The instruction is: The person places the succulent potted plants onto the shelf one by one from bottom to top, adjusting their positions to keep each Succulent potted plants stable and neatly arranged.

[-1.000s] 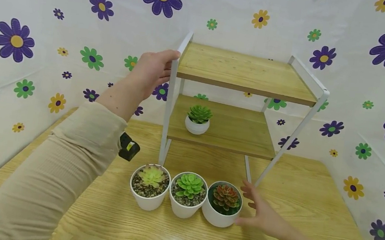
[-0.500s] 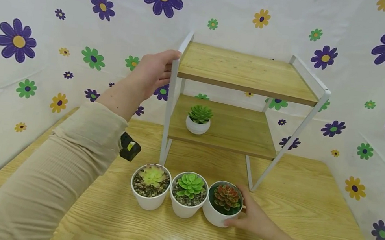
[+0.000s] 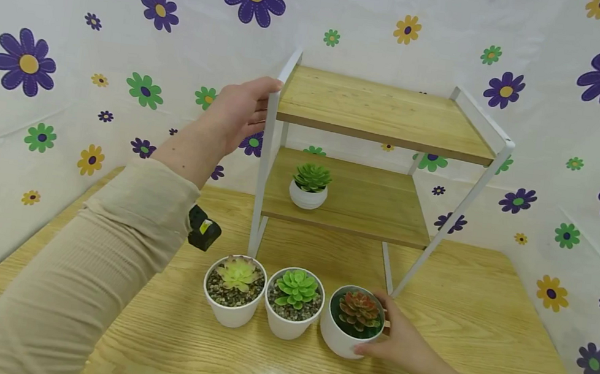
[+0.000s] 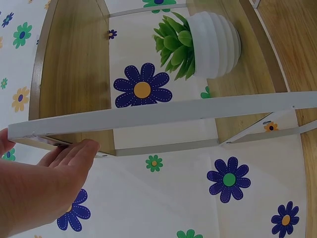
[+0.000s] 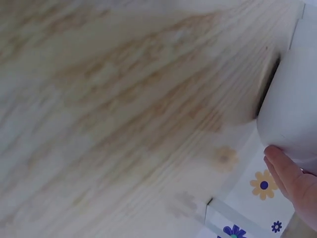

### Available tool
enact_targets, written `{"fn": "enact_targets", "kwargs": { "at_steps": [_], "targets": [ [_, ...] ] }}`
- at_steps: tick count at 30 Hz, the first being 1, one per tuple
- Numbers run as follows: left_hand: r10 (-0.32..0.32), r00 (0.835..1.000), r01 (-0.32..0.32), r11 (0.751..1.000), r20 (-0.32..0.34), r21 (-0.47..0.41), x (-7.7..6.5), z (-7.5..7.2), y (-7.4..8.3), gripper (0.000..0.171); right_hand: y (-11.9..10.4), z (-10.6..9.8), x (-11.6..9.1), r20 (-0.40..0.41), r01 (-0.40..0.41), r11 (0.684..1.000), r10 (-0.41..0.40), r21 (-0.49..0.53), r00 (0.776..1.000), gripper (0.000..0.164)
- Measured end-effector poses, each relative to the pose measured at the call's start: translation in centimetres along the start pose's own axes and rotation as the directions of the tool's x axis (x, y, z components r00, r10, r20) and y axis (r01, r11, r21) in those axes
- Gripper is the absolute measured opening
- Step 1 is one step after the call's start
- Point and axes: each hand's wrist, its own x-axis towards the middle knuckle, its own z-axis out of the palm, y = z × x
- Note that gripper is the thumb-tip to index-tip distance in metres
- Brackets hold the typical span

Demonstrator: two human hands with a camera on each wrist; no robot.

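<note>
My left hand (image 3: 244, 110) holds the upper left corner of a two-tier shelf rack (image 3: 386, 113) with white metal sides and wooden boards. In the left wrist view its fingers (image 4: 79, 156) lie against the side of the top tier, the thumb at the frame's left edge. My right hand (image 3: 404, 341) grips a white pot with a reddish succulent (image 3: 360, 310) from its right side, thumb in front and fingers behind. In the right wrist view that white pot (image 5: 292, 109) shows a dark shadow along its base, and fingertips (image 5: 275, 153) press its wall.
Left of the gripped pot stand two white pots, one with a bright green succulent (image 3: 295, 289), one with a yellow-green succulent (image 3: 237, 273). A small ribbed pot with a green succulent (image 3: 309, 188) sits on the lower board. Flower-patterned cloth (image 3: 179, 74) surrounds the wooden table (image 3: 160, 338).
My right hand has closed round the reddish succulent's pot and shifted it slightly right, opening a small gap from the middle pot. The left hand stays on the rack.
</note>
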Motion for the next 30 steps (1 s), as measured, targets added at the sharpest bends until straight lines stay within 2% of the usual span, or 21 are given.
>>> {"fn": "enact_targets", "kwargs": {
  "at_steps": [12, 23, 30],
  "targets": [
    [0.000, 1.000, 0.001, 0.998, -0.014, 0.058, -0.2, 0.3, 0.1, 0.057, -1.1, -3.0, -1.6, -0.029, 0.004, 1.000, -0.005, -0.029, 1.000, 0.090],
    [0.004, 1.000, -0.003, 0.998, -0.016, 0.067, 0.0, 0.2, 0.1, 0.059, -4.2, -6.3, -2.4, -0.092, 0.076, 0.996, -0.080, -0.052, 0.993, 0.087],
    [0.004, 1.000, -0.003, 0.998, -0.018, 0.069, 0.1, 0.1, 0.0, 0.060, -6.1, -8.5, -2.6, -0.105, 0.063, 0.992, -0.075, -0.111, 0.992, 0.086]
  ]
}}
